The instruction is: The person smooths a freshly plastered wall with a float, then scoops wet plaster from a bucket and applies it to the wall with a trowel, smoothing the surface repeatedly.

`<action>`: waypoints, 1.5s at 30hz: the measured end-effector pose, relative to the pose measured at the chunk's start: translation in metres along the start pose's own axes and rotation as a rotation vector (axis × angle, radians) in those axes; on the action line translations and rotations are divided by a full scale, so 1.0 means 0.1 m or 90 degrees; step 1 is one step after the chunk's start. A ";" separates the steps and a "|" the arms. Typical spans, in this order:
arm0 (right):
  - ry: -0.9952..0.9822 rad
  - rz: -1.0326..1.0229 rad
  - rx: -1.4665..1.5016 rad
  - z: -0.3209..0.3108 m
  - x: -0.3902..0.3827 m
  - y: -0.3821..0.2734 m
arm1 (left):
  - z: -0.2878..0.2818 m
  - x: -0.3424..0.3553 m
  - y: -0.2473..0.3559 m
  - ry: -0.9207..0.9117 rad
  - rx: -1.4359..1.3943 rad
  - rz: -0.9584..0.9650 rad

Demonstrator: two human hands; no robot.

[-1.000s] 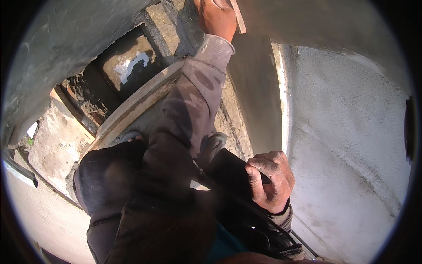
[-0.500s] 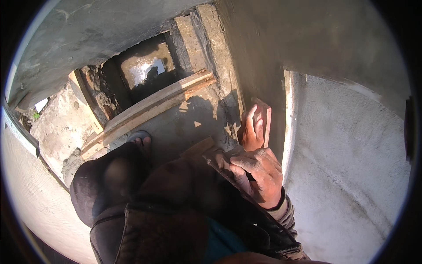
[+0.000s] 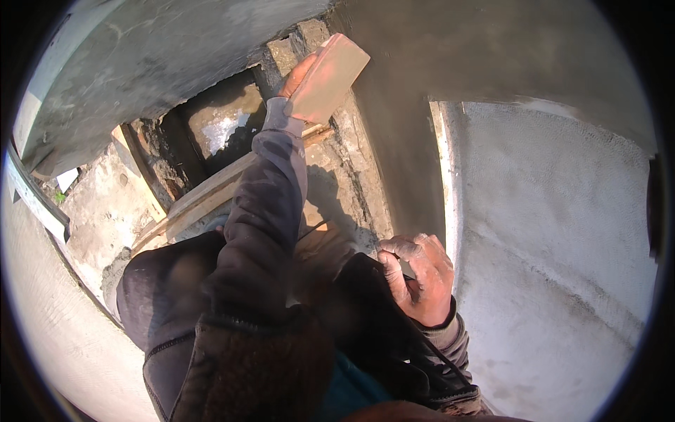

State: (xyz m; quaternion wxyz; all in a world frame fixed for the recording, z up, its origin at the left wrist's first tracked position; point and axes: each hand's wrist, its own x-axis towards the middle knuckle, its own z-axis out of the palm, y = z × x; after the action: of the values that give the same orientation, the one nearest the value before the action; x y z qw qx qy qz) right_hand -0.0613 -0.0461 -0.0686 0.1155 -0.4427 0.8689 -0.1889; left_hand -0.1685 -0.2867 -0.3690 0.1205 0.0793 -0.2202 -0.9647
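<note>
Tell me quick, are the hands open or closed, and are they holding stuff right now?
Left hand: closed, holding a flat board.
Right hand: curled; whether it holds anything cannot be told.

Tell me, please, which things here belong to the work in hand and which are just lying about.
In use:
- flat rectangular board, held in the left hand
- brownish-grey wall nearby, probably

Seemingly lying about:
- long wooden plank
- shorter wooden strip beside it

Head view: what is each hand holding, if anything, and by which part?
Left hand: a flat rectangular board, held from behind; exact grip hidden. Right hand: curled, any hold unclear.
</note>
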 end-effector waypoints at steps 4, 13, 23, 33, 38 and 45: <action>-0.004 -0.011 -0.010 0.00 -0.04 -0.01 | 0.11 0.06 0.18 -0.082 -0.005 -0.060; -0.037 0.011 -0.009 -0.01 0.02 -0.02 | 0.03 0.33 0.20 -0.138 0.184 -0.017; -0.040 0.027 -0.001 0.02 0.10 -0.03 | -0.12 -0.09 0.15 -0.026 -0.073 -0.017; -0.050 0.008 -0.038 0.05 0.15 -0.05 | -0.16 0.09 -0.23 0.221 -0.052 0.202; -0.057 0.006 -0.038 0.07 0.15 -0.04 | -0.30 0.56 -0.27 0.325 0.070 0.167; -0.073 0.026 -0.030 0.07 0.14 0.01 | -0.02 0.52 -0.18 0.382 0.174 0.207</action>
State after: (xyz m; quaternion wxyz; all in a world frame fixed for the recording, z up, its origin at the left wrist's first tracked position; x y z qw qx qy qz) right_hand -0.0679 -0.0585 -0.0757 0.1585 -0.4373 0.8741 -0.1402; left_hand -0.2212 -0.2858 -0.3837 0.3198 0.3383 -0.3119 -0.8283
